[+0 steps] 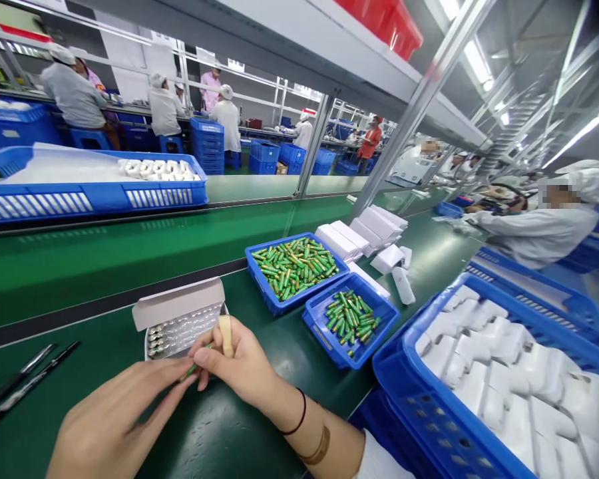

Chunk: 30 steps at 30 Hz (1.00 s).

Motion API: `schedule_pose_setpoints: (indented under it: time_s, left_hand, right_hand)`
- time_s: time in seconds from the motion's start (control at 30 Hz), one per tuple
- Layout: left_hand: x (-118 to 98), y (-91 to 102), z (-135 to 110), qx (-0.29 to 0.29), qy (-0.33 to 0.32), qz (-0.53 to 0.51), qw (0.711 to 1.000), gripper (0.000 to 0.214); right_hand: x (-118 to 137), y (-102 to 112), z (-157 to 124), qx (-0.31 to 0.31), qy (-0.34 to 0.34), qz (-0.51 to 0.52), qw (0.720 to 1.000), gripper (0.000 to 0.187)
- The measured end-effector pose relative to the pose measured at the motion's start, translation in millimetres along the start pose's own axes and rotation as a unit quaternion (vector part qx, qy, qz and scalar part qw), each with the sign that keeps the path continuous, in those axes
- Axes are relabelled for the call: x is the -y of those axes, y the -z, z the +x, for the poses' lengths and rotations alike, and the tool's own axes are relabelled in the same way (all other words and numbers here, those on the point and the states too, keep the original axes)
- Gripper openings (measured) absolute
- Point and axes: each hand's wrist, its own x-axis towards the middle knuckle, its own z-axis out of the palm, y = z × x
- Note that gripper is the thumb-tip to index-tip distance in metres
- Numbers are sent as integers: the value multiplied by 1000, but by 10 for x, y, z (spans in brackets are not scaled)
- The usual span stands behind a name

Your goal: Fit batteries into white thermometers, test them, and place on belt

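My right hand (pixel 234 366) pinches a small green battery (pixel 196 365) between thumb and fingers; a plaster wraps one finger. My left hand (pixel 114 422) lies beside it with fingers stretched toward the battery tip, touching it. Just beyond both hands sits an open white box (pixel 180 322) with its lid flipped back and a clear tray inside. To the right stand two blue bins of green batteries, a large one (pixel 294 266) and a small one (pixel 350 318).
A big blue crate of white plastic parts (pixel 499 372) fills the right. White boxes (pixel 362 233) are stacked behind the bins. Two pens (pixel 22 386) lie at left. A green conveyor belt (pixel 80 259) runs across, with a blue crate (pixel 87 179) beyond. Other workers sit around.
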Motion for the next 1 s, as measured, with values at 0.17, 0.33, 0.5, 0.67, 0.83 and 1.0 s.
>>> schedule_pose_setpoints:
  time_s: [0.17,0.33,0.5,0.67,0.83,1.0]
  left_hand:
    - [-278,94,170,80,-38,-9,996,18]
    - [-402,248,303,191,120,-133,965,18]
    - [-221,376,332,95,159,-28,982,12]
    - [95,292,301,63,124,101,985,7]
    - [283,46,225,110,1,155,982,17]
    - [310,-92,193,142,6,180,973,17]
  right_hand:
    - [39,-43,-99,18,-69,74,995,50]
    - [144,9,-350,70,-134,16,988,44]
    - [303,261,-530,-48,-6,-301,952,21]
    - [588,977,-564,-341,241,-645,640,26]
    - [545,1050,-542,-266,284,-658,644,20]
    - [55,474,-438,4,168,-587,792,14]
